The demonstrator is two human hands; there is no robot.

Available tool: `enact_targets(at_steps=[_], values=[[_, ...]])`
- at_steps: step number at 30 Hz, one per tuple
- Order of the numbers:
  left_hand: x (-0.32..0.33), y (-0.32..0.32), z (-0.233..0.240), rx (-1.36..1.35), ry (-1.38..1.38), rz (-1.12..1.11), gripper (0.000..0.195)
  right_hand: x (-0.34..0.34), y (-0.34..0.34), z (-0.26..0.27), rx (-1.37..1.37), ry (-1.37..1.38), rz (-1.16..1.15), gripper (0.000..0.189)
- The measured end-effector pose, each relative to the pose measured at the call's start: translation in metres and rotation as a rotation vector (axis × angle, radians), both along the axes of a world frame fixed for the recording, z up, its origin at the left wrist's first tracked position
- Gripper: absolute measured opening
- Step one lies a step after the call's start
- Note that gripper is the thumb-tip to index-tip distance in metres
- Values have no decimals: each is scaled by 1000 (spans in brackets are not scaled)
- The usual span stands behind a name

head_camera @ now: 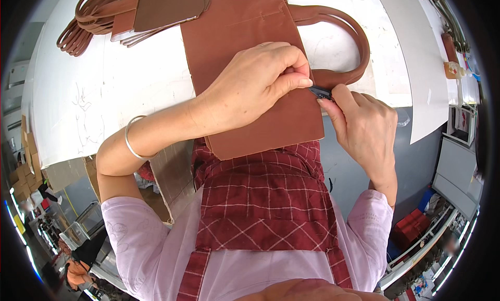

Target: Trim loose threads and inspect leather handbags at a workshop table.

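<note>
A brown leather panel lies on the white table, its near end hanging over the edge towards my apron. My left hand rests across it, thumb and forefinger drawn together at the panel's right edge; whether something thin is between them is too small to see. In my right hand is a small black pointed tool, held between thumb and bent forefinger. It looks like a blade or thread snips, and its tip meets the panel's edge beside my left thumb. A looped brown leather strap extends from that same edge.
Bundled brown leather straps and a stack of darker leather pieces lie at the far left of the white table. A pale sheet overhangs at right. Below the table edge stands an open cardboard box. A person is behind at left.
</note>
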State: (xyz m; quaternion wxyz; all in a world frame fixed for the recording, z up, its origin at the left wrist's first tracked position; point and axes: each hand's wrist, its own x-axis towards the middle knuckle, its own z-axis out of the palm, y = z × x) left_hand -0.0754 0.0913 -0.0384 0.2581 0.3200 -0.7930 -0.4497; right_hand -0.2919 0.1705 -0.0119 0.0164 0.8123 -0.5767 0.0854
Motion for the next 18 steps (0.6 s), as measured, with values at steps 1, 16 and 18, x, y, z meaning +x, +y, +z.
enact_targets(at_steps=[1,16,18], values=[[1,0,0,-14,0,2,15,0,0,-1,-12,5,6,32],[28,17,1,-193,-125,18,25,8,-7,4,-54,-1,123,32],[27,12,-7,-256,-132,4,22,8,-7,5,-47,22,120,32]])
